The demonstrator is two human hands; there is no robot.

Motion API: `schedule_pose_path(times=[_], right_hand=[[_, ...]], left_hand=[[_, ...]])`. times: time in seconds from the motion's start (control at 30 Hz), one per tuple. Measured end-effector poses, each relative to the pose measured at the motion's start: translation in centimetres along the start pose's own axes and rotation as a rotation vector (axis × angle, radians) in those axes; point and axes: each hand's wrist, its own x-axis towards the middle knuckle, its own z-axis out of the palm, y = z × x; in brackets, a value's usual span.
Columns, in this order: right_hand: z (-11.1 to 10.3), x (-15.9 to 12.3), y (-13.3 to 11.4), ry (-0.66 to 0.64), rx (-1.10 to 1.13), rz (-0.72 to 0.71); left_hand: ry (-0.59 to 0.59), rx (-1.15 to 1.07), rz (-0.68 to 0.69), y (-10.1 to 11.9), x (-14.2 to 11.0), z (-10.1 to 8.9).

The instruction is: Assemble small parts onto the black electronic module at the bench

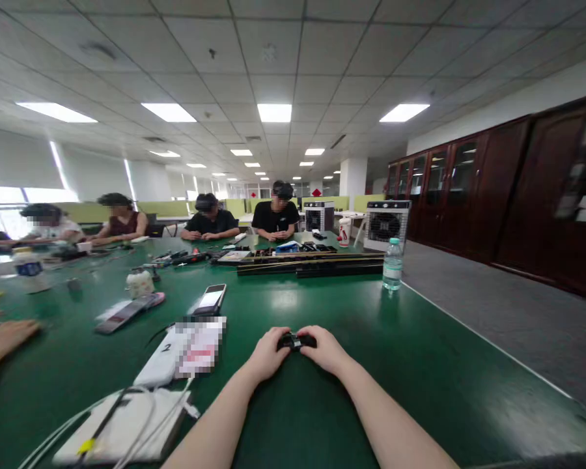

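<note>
A small black device (296,342) with a lighter, greenish middle is held low over the green table (420,352), straight ahead of me. My left hand (269,355) grips its left end, thumb in front and fingers behind. On the right end, my right hand (326,350) has closed in the same way. Both hands cover much of the device, so its exact kind does not show. To the left of my left hand lie a white pack marked 2 (163,355) and a pinkish paper (200,348).
A phone (211,299) lies beyond the papers. White boxes with cables (122,430) sit front left. A water bottle (392,266) stands near the right edge. Long black strips (317,264) lie across the back. Another person's hand (14,335) rests far left; several people sit around the table.
</note>
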Motion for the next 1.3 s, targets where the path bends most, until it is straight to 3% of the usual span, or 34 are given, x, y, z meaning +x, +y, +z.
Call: schedule_pose_path(times=[0.4,1.3], right_hand=[[-0.16,0.05,0.01,0.007,0.096,0.038],[-0.29,-0.10,-0.27,0.023,0.069,0.039]], left_hand=[[0.012,0.006,-0.036,-0.12,-0.12,0.04],[0.023,-0.009,-0.045,-0.11,-0.12,0.04]])
